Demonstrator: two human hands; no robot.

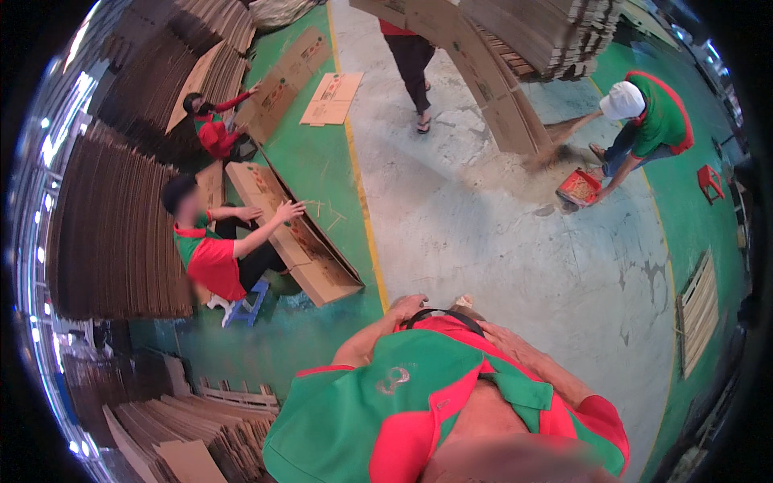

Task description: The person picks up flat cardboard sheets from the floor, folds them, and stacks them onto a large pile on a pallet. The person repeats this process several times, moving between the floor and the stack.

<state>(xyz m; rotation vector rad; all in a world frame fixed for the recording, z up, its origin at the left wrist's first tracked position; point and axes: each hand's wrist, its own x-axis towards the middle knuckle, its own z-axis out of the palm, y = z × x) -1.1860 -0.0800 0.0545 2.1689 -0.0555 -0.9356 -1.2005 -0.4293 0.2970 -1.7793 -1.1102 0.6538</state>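
Observation:
My left hand is at my waist beside a black strap, its fingers loosely bent and apart, with nothing visible in them. My right forearm slants in along my green and red shirt. The right hand lies near the strap's other end, and its fingers are mostly hidden. Whether either hand touches the strap I cannot tell. Ahead to the left, a seated co-worker in a black cap spreads both hands over a long folded cardboard box. Neither of my hands reaches that box.
Tall stacks of flat cardboard line the left. A second seated person handles a cardboard sheet. Far right, a bending person in a white cap holds a red dustpan. Another person walks near large cardboard. Right stands a red stool.

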